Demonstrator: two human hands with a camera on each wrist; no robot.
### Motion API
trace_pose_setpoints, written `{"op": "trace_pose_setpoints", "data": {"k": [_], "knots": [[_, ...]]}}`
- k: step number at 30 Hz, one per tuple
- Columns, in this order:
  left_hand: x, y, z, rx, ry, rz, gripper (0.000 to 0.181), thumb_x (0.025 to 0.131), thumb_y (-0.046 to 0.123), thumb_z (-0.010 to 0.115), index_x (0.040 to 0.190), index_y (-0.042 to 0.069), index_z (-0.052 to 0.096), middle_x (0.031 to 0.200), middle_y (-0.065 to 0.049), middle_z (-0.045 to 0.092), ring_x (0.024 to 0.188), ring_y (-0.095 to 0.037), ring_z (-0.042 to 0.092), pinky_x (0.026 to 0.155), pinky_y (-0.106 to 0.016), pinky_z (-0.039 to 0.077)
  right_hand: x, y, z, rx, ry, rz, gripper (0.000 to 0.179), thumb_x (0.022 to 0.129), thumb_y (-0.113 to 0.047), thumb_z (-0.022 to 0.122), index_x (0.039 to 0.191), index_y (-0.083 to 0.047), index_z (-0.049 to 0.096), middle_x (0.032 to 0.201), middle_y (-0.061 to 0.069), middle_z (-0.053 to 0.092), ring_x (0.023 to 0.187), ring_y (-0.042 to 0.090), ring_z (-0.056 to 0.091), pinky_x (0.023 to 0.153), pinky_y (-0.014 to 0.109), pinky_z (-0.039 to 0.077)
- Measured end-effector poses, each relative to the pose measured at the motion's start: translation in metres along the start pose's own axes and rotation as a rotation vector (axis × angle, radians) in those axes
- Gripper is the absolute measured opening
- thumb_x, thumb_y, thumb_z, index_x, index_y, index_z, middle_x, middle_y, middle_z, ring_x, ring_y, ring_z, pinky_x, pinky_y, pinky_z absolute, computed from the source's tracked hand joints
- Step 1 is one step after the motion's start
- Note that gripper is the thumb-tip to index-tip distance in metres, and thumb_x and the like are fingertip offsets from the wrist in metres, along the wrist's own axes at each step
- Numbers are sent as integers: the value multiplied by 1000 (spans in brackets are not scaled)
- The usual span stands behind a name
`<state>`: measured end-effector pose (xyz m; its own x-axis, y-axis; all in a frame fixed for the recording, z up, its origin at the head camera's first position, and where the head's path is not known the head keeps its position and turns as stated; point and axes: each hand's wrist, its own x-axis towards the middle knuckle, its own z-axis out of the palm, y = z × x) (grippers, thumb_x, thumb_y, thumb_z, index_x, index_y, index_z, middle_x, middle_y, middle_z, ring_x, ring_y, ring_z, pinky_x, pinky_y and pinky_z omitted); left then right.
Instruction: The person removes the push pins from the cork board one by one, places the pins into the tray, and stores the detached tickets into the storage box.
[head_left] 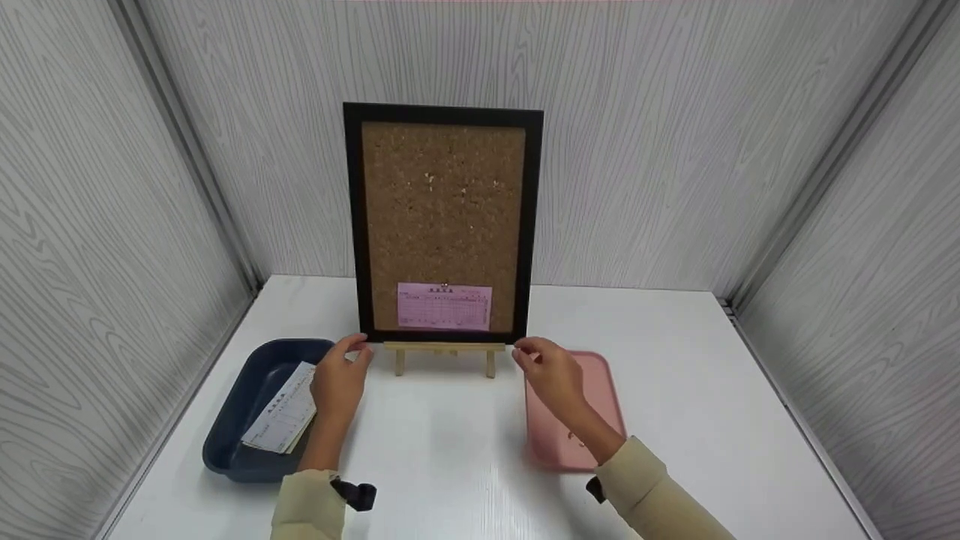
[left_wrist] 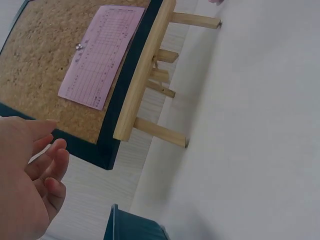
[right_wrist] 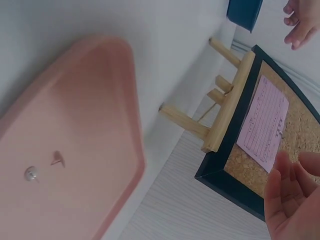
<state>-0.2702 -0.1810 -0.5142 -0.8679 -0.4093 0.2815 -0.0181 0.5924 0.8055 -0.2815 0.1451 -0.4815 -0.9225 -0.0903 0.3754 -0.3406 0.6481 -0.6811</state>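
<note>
A black-framed corkboard (head_left: 442, 217) stands upright on a small wooden easel (head_left: 445, 347). Low on the cork, a silver pushpin (left_wrist: 79, 47) fixes a pink printed slip (head_left: 444, 307) at its top edge. My left hand (head_left: 341, 382) is at the frame's lower left corner, fingers loosely bent, fingertips close to the black border. At the lower right corner is my right hand (head_left: 555, 379), its fingers relaxed near the frame and nothing held in them. In the right wrist view, its fingertips (right_wrist: 282, 162) overlap the slip's end.
On the left, a dark blue bin (head_left: 225, 420) contains several white and yellowish printed slips (head_left: 281, 409). The pink tray (head_left: 600, 375) lies under my right forearm, with a pushpin (right_wrist: 31, 174) and another small pin (right_wrist: 58, 159) inside. Grey wood-patterned walls (head_left: 675, 150) surround the white table (head_left: 690, 420).
</note>
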Motion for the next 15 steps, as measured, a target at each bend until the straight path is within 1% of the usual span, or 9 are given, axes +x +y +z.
{"op": "trace_pose_setpoints", "data": {"k": [2, 3, 6, 10, 15], "knots": [[5, 6, 6, -21, 7, 10, 32, 97, 30, 68, 125, 14, 69, 114, -5, 74, 87, -25, 66, 71, -40, 44, 5, -5, 4, 3, 5, -4, 14, 95, -25, 70, 105, -17, 76, 94, -5, 73, 67, 8, 60, 57, 28, 48], [8, 8, 9, -31, 7, 12, 32, 97, 30, 68, 125, 14, 70, 114, -5, 74, 88, -25, 66, 72, -40, 45, 8, -8, 7, 6, 6, -9, 14, 96, -25, 70, 106, -17, 76, 95, -5, 73, 68, 8, 61, 58, 28, 49], [15, 15, 16, -66, -15, 3, 33, 98, 30, 66, 127, 13, 68, 117, -6, 72, 97, -26, 66, 79, -43, 48, 16, -15, 15, 15, 13, -30, 14, 96, -24, 70, 105, -15, 76, 96, -3, 73, 74, 10, 62, 63, 30, 51], [25, 22, 25, -104, -39, -16, 35, 100, 30, 64, 130, 13, 65, 121, -8, 70, 109, -27, 64, 90, -47, 47, 29, -22, 26, -9, 43, -65, 15, 96, -25, 70, 104, -14, 75, 94, -2, 73, 82, 12, 65, 71, 33, 54], [36, 25, 35, -148, -46, -25, 36, 99, 30, 64, 131, 12, 65, 123, -10, 68, 115, -29, 62, 96, -50, 46, 44, -30, 39, -43, 82, -90, 16, 95, -23, 71, 107, -13, 75, 94, -1, 74, 81, 13, 68, 69, 37, 54]]}}
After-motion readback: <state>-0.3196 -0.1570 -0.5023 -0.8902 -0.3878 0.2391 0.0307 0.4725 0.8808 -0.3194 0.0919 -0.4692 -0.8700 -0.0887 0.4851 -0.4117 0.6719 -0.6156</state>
